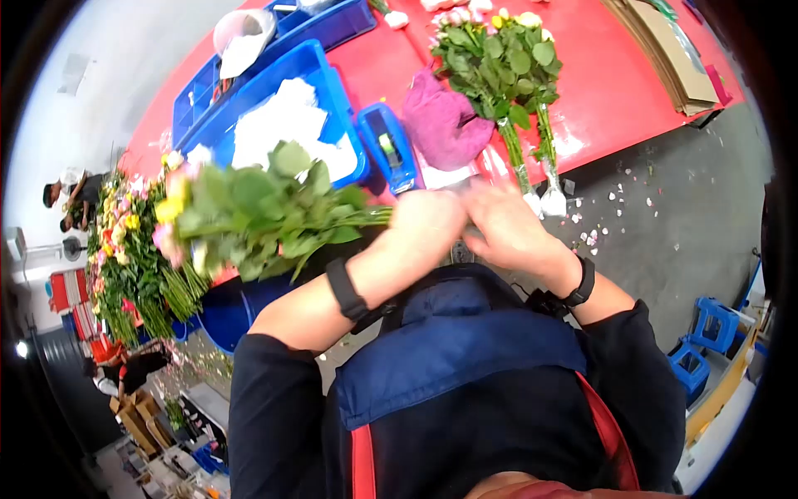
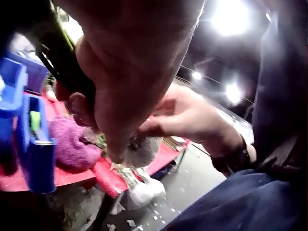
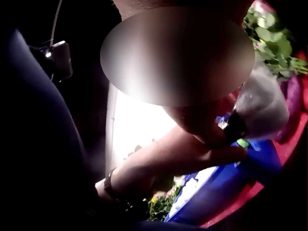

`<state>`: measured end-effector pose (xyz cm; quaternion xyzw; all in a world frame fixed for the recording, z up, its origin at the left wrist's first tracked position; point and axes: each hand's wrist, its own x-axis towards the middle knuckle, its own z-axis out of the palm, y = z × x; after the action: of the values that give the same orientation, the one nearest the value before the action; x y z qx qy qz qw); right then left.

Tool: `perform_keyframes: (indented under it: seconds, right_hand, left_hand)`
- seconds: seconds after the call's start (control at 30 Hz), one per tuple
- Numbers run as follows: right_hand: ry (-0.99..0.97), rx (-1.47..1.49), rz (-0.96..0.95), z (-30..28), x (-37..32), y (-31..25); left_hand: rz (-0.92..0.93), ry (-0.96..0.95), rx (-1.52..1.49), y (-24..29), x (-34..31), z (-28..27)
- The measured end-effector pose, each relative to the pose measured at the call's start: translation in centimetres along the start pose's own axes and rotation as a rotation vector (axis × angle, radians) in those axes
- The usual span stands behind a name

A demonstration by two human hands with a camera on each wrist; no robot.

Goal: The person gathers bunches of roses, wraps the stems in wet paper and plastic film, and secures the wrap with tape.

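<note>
My left hand [image 1: 428, 220] grips the green stems of a rose bouquet [image 1: 266, 208], held sideways with its yellow, pink and white blooms to the left. Close beside it, my right hand [image 1: 511, 224] bends its fingers at the stem-end side of the bunch. In the left wrist view the right hand's thumb and fingers pinch a clear plastic bag [image 2: 142, 151] just beyond the left hand. That same bag [image 3: 264, 106] looks cloudy and puffed out in the right wrist view, where a blurred patch hides most of the right hand.
On the red table [image 1: 366, 75] stand a blue bin [image 1: 349, 116] with white sheets, a blue tape dispenser [image 1: 386, 150] and a pink towel [image 1: 445, 121]. Two bouquets [image 1: 499, 66] with white-bagged stem ends lie behind. More flowers [image 1: 125, 249] are at left, blue stools [image 1: 715, 324] at right.
</note>
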<state>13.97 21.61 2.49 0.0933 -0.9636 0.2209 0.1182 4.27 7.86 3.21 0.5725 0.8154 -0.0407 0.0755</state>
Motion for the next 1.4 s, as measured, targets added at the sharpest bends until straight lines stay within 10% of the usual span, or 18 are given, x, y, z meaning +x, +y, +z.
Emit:
perform_keyframes:
  seconds: [0.03, 0.1, 0.2, 0.37, 0.53, 0.73, 0.9, 1.1, 1.4]
  right_hand:
    - [-0.321, 0.279, 0.222, 0.3, -0.9, 1.2]
    - [-0.269, 0.427, 0.46, 0.9, -2.9, 3.4]
    - [0.181, 0.269, 0.682, 1.0, -4.7, 5.0]
    - [0.357, -0.062, 0.875, 3.8, -6.8, 10.7]
    - [0.042, -0.195, 1.139, 5.3, -6.2, 12.5]
    - [-0.137, -0.096, 0.915, 5.5, -7.5, 16.6]
    - [-0.058, -0.606, 0.886, 3.3, -2.3, 14.6]
    - [0.027, -0.528, 0.517, 7.9, 9.1, 3.1]
    - [-0.124, -0.287, 0.178, 15.3, 17.3, -9.3]
  left_hand:
    - [0.07, -0.058, -0.014, 1.3, 1.4, -0.2]
    - [0.227, -0.132, 0.087, 3.6, 4.1, -1.4]
    - [0.402, 0.434, 0.2, 3.7, 6.4, -3.2]
    - [0.29, 0.522, -0.134, 0.4, 3.3, -3.3]
    - [-0.076, 0.392, -0.355, -8.6, -7.0, 0.2]
    - [-0.895, 0.709, -0.452, -23.0, -25.8, 7.7]
    - [-1.483, 0.791, -0.402, -35.0, -41.4, 13.0]
    - [-1.809, 0.917, -0.088, -49.1, -55.7, 18.6]
    - [-2.032, 0.483, -0.43, -60.1, -64.7, 22.2]
